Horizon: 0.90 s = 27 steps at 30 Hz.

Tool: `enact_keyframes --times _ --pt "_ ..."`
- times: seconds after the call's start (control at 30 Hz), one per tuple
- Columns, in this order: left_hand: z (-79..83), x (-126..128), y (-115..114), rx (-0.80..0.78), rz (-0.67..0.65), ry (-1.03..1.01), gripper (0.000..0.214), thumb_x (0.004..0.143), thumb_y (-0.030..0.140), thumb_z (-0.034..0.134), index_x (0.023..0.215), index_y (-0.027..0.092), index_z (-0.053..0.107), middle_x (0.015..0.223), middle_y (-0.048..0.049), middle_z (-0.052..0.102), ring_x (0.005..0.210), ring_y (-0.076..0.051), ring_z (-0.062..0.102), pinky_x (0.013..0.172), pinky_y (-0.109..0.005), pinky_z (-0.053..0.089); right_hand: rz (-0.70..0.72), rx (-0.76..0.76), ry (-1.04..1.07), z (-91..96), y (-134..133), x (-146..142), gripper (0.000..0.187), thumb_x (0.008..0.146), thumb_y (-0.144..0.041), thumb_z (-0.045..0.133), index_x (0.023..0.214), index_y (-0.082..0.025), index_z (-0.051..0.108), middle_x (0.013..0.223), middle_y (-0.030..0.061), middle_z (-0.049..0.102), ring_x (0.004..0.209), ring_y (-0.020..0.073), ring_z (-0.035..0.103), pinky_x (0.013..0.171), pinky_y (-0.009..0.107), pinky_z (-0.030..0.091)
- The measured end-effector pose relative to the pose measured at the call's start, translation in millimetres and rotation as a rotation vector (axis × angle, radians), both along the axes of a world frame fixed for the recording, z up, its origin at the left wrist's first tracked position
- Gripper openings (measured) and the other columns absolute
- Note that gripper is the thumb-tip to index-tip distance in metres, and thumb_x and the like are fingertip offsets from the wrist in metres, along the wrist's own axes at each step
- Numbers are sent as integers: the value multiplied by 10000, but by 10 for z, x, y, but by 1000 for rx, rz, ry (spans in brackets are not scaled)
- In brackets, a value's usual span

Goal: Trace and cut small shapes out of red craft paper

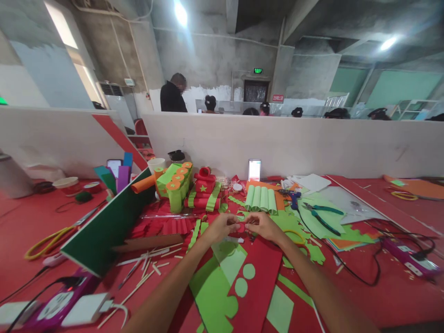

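My left hand [224, 225] and my right hand [262, 224] meet over the middle of the table, fingertips pinched on a small red paper piece [241, 227] between them. Its exact shape is partly hidden by the fingers. Below the hands lies a red paper sheet [260, 286] with pale green paper circles [249, 271] on it. Green paper [208, 289] with scalloped cut edges spreads beside the sheet, to its left. Just beyond my hands stand several rolled pale green paper tubes [262, 200]. Scissors with yellow handles [294, 237] lie partly under my right forearm.
Green-handled pliers [324, 215] and a blue glue gun [294, 199] with a trailing cable lie to the right. Red and green paper models [203, 189] stand at back left, by a dark green board [107, 226]. Purple power strips [411, 256] and wooden sticks [147, 266] lie about. A white partition [294, 143] runs behind.
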<state>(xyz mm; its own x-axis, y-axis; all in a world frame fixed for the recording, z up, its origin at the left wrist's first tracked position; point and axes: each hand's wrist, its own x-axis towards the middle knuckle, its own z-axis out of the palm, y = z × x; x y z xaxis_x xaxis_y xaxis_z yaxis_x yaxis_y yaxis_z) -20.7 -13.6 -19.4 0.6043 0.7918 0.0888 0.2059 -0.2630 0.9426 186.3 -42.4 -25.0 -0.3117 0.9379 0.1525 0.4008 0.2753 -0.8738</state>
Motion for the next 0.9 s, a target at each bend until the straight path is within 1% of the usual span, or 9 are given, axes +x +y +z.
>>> enact_keyframes --times 0.1,0.2,0.27,0.3,0.4,0.47,0.57,0.77,0.9 --pt "-17 -34 19 56 29 62 266 787 391 633 712 138 599 598 5 556 555 -128 483 538 -242 345 -52 56 -82 30 1 39 130 820 -278 602 844 -171 672 724 35 723 652 186 683 598 261 516" --pt "-52 -92 44 191 153 211 121 779 280 630 773 160 621 641 -8 600 577 -151 522 549 -250 335 -147 152 -191 140 47 140 140 834 -309 605 822 -189 676 779 42 729 692 186 666 627 267 498" --pt "-78 -124 55 303 235 310 57 761 218 643 802 178 637 666 -20 625 595 -165 542 561 -258 325 -215 220 -278 242 126 214 151 848 -321 598 825 -200 685 801 48 724 735 195 653 666 283 480" --pt "-88 -134 58 348 256 346 41 760 197 643 800 185 640 675 -26 631 603 -170 548 569 -262 322 -245 251 -327 289 181 243 150 853 -320 598 832 -202 690 824 52 721 765 203 646 693 294 470" --pt "-97 -141 53 434 267 415 24 786 177 623 801 187 639 722 -53 644 646 -191 568 586 -274 325 -278 317 -477 376 381 268 103 824 -281 649 779 -199 694 879 74 703 865 238 620 774 325 436" --pt "-84 -138 45 477 272 447 57 810 178 607 855 181 641 796 -74 655 712 -208 591 608 -279 340 -272 339 -568 373 503 239 88 792 -255 702 728 -195 690 896 93 692 916 261 605 810 337 415" --pt "-48 -136 34 507 279 504 98 845 181 574 918 182 639 895 -89 657 804 -224 614 652 -283 368 -259 358 -672 310 614 174 104 776 -237 741 704 -194 680 919 99 683 946 272 596 823 342 395" --pt "-19 -143 20 494 271 561 105 865 188 553 941 196 625 974 -84 653 871 -226 626 688 -277 392 -261 384 -777 216 667 160 97 807 -271 741 796 -195 681 998 89 673 988 257 590 829 329 378" --pt "-48 -123 30 512 258 496 105 871 194 541 937 200 623 984 -78 655 865 -215 632 711 -270 409 -263 390 -788 209 701 188 133 826 -332 728 797 -205 696 996 71 676 967 233 599 814 307 386"
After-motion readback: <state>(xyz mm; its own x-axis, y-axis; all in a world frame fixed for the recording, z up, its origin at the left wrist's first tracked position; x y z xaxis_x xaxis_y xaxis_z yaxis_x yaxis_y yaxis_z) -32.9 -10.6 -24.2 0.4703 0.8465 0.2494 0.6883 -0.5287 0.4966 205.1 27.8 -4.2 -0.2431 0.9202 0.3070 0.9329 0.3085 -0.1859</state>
